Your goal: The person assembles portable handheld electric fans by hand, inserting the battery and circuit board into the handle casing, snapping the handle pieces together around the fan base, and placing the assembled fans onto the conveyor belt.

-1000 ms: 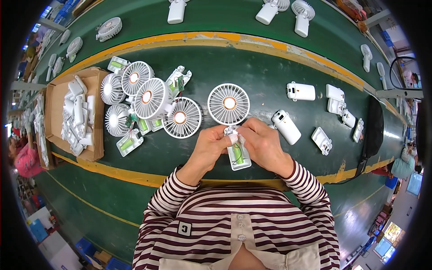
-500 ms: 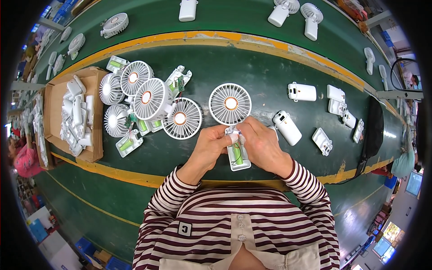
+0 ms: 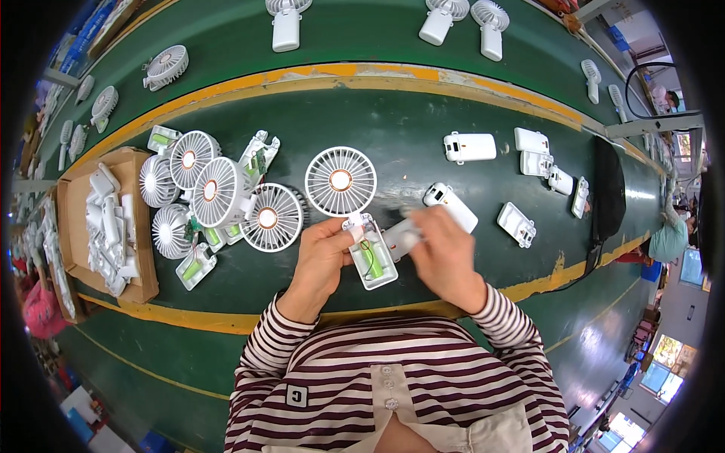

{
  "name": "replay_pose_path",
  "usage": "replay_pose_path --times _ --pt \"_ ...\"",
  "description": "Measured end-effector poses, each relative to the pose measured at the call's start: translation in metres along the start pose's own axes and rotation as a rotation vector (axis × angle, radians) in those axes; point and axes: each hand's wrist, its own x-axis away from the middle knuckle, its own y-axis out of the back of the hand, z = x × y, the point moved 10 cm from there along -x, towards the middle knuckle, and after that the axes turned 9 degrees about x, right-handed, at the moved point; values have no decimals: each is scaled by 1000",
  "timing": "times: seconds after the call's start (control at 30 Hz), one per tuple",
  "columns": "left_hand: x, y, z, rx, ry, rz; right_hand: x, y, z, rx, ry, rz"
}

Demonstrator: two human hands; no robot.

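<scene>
My left hand (image 3: 321, 253) is closed on the upper end of a white handheld fan's handle, its thumb on the neck. The fan's round head (image 3: 340, 181) with an orange-ringed hub lies just beyond. The open handle shell (image 3: 379, 269) shows a green battery (image 3: 372, 259) and thin dark wires. Beside it on the right, my right hand (image 3: 445, 253) is smeared by motion, its fingers closed on a blurred white handle cover (image 3: 402, 236). The cover is apart from or barely touching the shell; I cannot tell which.
Several opened fans (image 3: 219, 192) are heaped to the left, beside a cardboard box (image 3: 147, 260) of white parts. White handle covers (image 3: 470, 147) lie on the right, near a black object (image 3: 609, 200). Beyond the yellow edge, more fans (image 3: 285, 29) lie on a green surface.
My right hand has left the fan's neck and come away rightward, now with a white cover. My left hand still holds the fan, whose handle is now tilted. The view has shifted.
</scene>
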Motion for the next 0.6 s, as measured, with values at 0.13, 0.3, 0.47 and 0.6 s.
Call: replay_pose_path --times 0.13,0.3,0.47,0.6 --pt "0 -10 -1 -29 20 6 22 30 -39 396 -180 3" --pt "-3 -10 5 66 74 5 31 13 -51 494 -184 107" --pt "-5 -8 9 136 72 -7 37 8 -55 537 -168 115" --pt "-3 -9 7 116 80 -10 35 8 -53 527 -151 120"
